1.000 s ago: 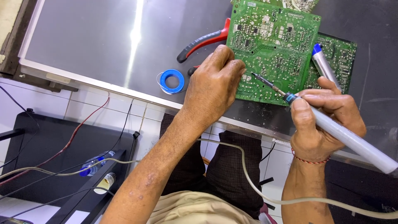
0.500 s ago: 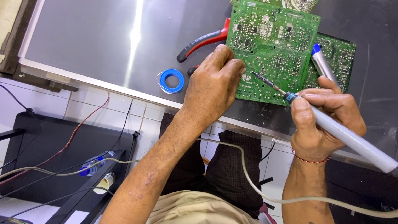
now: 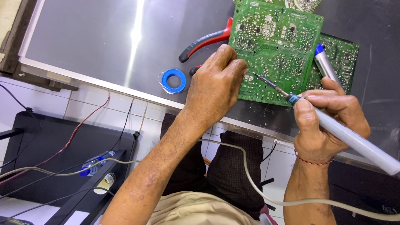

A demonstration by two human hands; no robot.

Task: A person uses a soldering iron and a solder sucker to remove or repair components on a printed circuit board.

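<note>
Soldering on a dark work surface — a slip is the likely risk.

The green circuit board lies flat under the left hand, fingers spread and pressing, gripping nothing; if it shifts, the tip could skid or touch fingers. The right hand, fingers closed, holds the soldering iron. White tiled floor below — blue solder spool nearby.

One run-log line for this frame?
left hand steadies green circuit board | right hand holds soldering iron, tip on board | solder spool beside
</note>
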